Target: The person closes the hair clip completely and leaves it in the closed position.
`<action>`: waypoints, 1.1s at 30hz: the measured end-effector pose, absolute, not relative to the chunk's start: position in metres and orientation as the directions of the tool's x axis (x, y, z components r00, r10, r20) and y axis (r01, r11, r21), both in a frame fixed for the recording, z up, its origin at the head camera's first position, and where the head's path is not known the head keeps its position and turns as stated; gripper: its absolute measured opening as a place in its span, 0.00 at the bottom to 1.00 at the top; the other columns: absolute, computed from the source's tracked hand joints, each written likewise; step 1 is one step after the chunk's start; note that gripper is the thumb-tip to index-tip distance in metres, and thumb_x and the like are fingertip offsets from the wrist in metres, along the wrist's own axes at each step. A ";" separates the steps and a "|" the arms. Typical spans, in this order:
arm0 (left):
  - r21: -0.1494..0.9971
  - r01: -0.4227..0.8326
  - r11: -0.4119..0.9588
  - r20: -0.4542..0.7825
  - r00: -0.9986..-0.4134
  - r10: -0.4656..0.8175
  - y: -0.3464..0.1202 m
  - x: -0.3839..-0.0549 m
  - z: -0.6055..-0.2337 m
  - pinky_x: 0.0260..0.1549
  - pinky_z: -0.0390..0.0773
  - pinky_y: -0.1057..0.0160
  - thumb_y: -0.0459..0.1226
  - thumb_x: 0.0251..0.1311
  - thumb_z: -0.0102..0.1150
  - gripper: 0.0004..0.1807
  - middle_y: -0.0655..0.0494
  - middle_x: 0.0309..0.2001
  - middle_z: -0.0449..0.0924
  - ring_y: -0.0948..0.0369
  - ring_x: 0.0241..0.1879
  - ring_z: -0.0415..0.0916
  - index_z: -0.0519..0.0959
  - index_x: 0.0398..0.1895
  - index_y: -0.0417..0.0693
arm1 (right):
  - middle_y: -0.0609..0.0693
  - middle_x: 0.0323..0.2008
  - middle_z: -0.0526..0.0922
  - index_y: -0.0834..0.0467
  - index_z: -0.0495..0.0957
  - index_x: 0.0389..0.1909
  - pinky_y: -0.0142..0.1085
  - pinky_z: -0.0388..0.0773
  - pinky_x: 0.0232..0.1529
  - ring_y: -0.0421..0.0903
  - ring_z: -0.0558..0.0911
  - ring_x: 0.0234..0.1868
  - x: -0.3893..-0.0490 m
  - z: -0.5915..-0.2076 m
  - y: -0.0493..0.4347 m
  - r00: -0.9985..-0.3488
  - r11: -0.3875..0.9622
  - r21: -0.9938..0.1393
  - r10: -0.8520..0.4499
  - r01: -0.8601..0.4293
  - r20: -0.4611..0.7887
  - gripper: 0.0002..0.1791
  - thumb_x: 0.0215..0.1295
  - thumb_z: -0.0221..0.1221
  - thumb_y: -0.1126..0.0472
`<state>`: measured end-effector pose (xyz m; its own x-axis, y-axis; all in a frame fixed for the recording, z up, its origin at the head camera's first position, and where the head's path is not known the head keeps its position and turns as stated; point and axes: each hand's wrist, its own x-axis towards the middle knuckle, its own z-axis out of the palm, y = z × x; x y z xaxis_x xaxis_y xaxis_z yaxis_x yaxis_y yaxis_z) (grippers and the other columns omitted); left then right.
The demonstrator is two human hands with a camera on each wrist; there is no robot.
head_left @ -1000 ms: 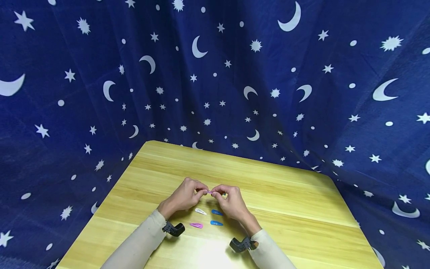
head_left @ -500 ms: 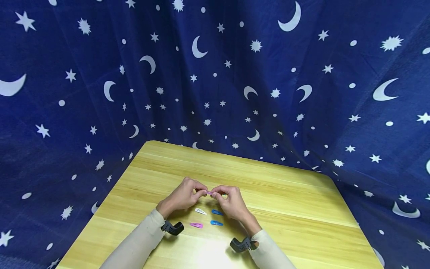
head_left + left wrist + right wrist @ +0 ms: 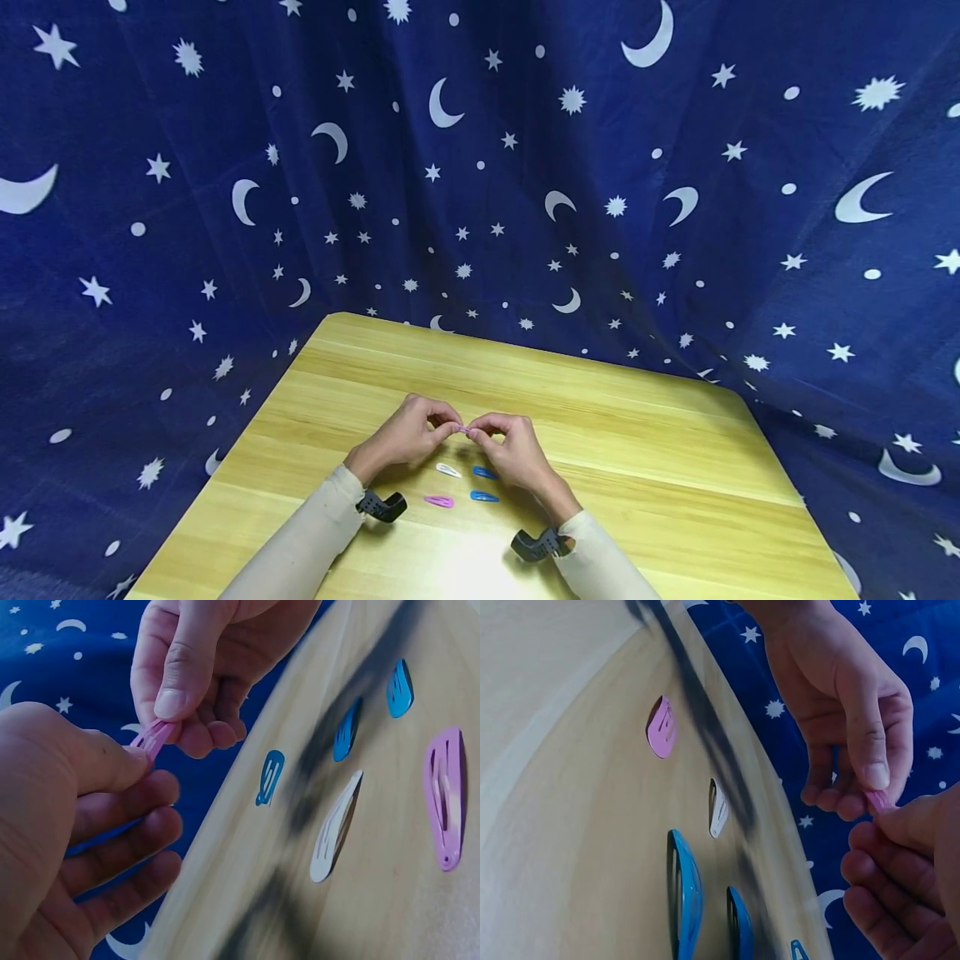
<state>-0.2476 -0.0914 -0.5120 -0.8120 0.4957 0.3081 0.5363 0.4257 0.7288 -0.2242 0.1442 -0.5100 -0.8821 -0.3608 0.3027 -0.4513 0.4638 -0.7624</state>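
Note:
Above the middle of the table, my left hand (image 3: 411,429) and right hand (image 3: 515,450) pinch a small pink snap hair clip (image 3: 155,736) between them, one at each end. Thumbs and forefingers cover most of it; its middle shows. Below the hands on the wood lie a white hair clip (image 3: 448,470), a pink hair clip (image 3: 438,502) and two blue hair clips, one nearer my right hand (image 3: 484,472) and one lower (image 3: 483,497). Another blue clip (image 3: 271,778) lies apart from these in the left wrist view.
The wooden table (image 3: 637,433) stretches out on both sides of the hands and behind them. A dark blue curtain (image 3: 480,167) with white moons and stars hangs past its far edge. Each wrist carries a black camera mount, one on the left (image 3: 382,506) and one on the right (image 3: 538,546).
Both hands have shifted very slightly left with the pink hair clip still pinched between them. The clips on the table have stayed in place.

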 end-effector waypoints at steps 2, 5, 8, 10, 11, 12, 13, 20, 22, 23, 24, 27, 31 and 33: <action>0.728 0.539 0.424 0.320 -0.814 0.485 -0.091 -0.248 -0.513 0.43 0.86 0.66 0.34 0.72 0.70 0.03 0.61 0.35 0.91 0.71 0.35 0.83 0.91 0.42 0.50 | 0.42 0.39 0.95 0.56 0.93 0.42 0.32 0.83 0.46 0.37 0.88 0.41 -0.225 -0.510 0.143 -0.880 0.470 -0.756 -0.365 -0.456 0.304 0.05 0.75 0.69 0.62; 0.728 0.542 0.420 0.330 -0.813 0.479 -0.092 -0.249 -0.514 0.41 0.86 0.66 0.33 0.70 0.72 0.03 0.59 0.35 0.91 0.71 0.34 0.82 0.91 0.40 0.50 | 0.41 0.38 0.94 0.55 0.93 0.42 0.33 0.84 0.46 0.37 0.88 0.41 -0.226 -0.511 0.142 -0.875 0.478 -0.744 -0.375 -0.466 0.307 0.04 0.75 0.70 0.61; 0.732 0.541 0.415 0.324 -0.812 0.487 -0.093 -0.249 -0.516 0.38 0.85 0.67 0.34 0.70 0.72 0.04 0.57 0.33 0.91 0.71 0.32 0.82 0.91 0.37 0.53 | 0.40 0.38 0.94 0.52 0.93 0.41 0.33 0.85 0.46 0.36 0.87 0.40 -0.227 -0.512 0.142 -0.873 0.490 -0.733 -0.378 -0.471 0.309 0.04 0.74 0.70 0.62; 0.736 0.533 0.418 0.311 -0.814 0.491 -0.094 -0.248 -0.517 0.37 0.85 0.68 0.35 0.71 0.72 0.04 0.57 0.33 0.91 0.71 0.32 0.82 0.91 0.37 0.55 | 0.40 0.37 0.94 0.50 0.93 0.40 0.33 0.86 0.46 0.36 0.87 0.39 -0.228 -0.513 0.143 -0.875 0.496 -0.732 -0.377 -0.467 0.303 0.04 0.73 0.70 0.63; 0.737 0.530 0.419 0.307 -0.815 0.492 -0.094 -0.248 -0.518 0.37 0.84 0.68 0.35 0.71 0.72 0.04 0.57 0.33 0.91 0.71 0.32 0.82 0.91 0.38 0.55 | 0.41 0.37 0.94 0.50 0.92 0.40 0.34 0.86 0.46 0.36 0.87 0.39 -0.228 -0.514 0.143 -0.875 0.497 -0.732 -0.378 -0.467 0.302 0.05 0.73 0.71 0.63; 0.738 0.529 0.419 0.303 -0.815 0.494 -0.094 -0.248 -0.520 0.37 0.84 0.67 0.36 0.71 0.72 0.04 0.58 0.33 0.91 0.71 0.32 0.81 0.91 0.38 0.55 | 0.42 0.36 0.94 0.50 0.92 0.40 0.33 0.86 0.45 0.35 0.87 0.38 -0.228 -0.515 0.143 -0.874 0.498 -0.729 -0.380 -0.469 0.303 0.05 0.73 0.71 0.64; 0.738 0.528 0.420 0.300 -0.815 0.496 -0.095 -0.248 -0.521 0.37 0.84 0.67 0.36 0.71 0.72 0.04 0.58 0.33 0.91 0.71 0.32 0.81 0.92 0.38 0.55 | 0.42 0.36 0.94 0.50 0.92 0.40 0.33 0.86 0.45 0.35 0.87 0.38 -0.228 -0.516 0.143 -0.874 0.500 -0.728 -0.383 -0.469 0.300 0.05 0.73 0.71 0.64; 0.706 0.543 0.454 0.293 -0.808 0.512 -0.097 -0.249 -0.530 0.39 0.82 0.68 0.34 0.69 0.73 0.05 0.62 0.35 0.92 0.73 0.32 0.82 0.93 0.38 0.54 | 0.45 0.38 0.94 0.55 0.92 0.41 0.30 0.84 0.41 0.34 0.85 0.36 -0.229 -0.525 0.142 -0.858 0.500 -0.718 -0.433 -0.484 0.276 0.04 0.74 0.69 0.64; 0.695 0.553 0.459 0.299 -0.803 0.515 -0.097 -0.249 -0.533 0.37 0.84 0.68 0.32 0.68 0.73 0.05 0.62 0.35 0.92 0.74 0.32 0.82 0.93 0.38 0.53 | 0.45 0.38 0.94 0.55 0.92 0.41 0.29 0.84 0.40 0.33 0.85 0.35 -0.229 -0.528 0.142 -0.853 0.500 -0.715 -0.446 -0.489 0.272 0.04 0.74 0.69 0.64; 0.689 0.559 0.461 0.304 -0.801 0.516 -0.097 -0.249 -0.534 0.37 0.84 0.68 0.32 0.68 0.73 0.06 0.63 0.35 0.92 0.74 0.32 0.82 0.93 0.38 0.53 | 0.45 0.38 0.94 0.55 0.92 0.41 0.29 0.84 0.39 0.33 0.85 0.35 -0.229 -0.529 0.142 -0.850 0.499 -0.714 -0.452 -0.492 0.270 0.04 0.74 0.69 0.64; 0.684 0.563 0.463 0.307 -0.799 0.517 -0.097 -0.249 -0.535 0.37 0.84 0.68 0.31 0.68 0.73 0.06 0.63 0.35 0.92 0.74 0.32 0.82 0.93 0.38 0.53 | 0.45 0.38 0.94 0.55 0.92 0.41 0.29 0.85 0.39 0.33 0.85 0.35 -0.230 -0.530 0.142 -0.849 0.502 -0.711 -0.456 -0.494 0.267 0.04 0.75 0.69 0.63; 0.671 0.569 0.476 0.307 -0.797 0.520 -0.097 -0.248 -0.537 0.37 0.84 0.68 0.30 0.67 0.73 0.06 0.64 0.35 0.92 0.74 0.33 0.82 0.93 0.38 0.52 | 0.42 0.37 0.93 0.52 0.92 0.40 0.29 0.84 0.39 0.32 0.85 0.35 -0.231 -0.533 0.141 -0.847 0.520 -0.692 -0.459 -0.501 0.267 0.03 0.74 0.70 0.62; 0.645 0.579 0.499 0.306 -0.794 0.526 -0.096 -0.249 -0.541 0.36 0.84 0.69 0.30 0.67 0.73 0.06 0.63 0.35 0.92 0.74 0.33 0.81 0.93 0.38 0.51 | 0.41 0.37 0.93 0.51 0.92 0.39 0.29 0.84 0.39 0.32 0.85 0.35 -0.232 -0.537 0.140 -0.840 0.530 -0.671 -0.462 -0.518 0.284 0.03 0.73 0.72 0.61; 0.628 0.584 0.514 0.305 -0.793 0.528 -0.096 -0.250 -0.542 0.37 0.84 0.69 0.31 0.67 0.74 0.05 0.64 0.35 0.92 0.74 0.34 0.81 0.93 0.38 0.52 | 0.42 0.36 0.93 0.52 0.93 0.38 0.29 0.84 0.38 0.32 0.85 0.35 -0.233 -0.538 0.140 -0.835 0.533 -0.659 -0.464 -0.531 0.296 0.02 0.73 0.72 0.61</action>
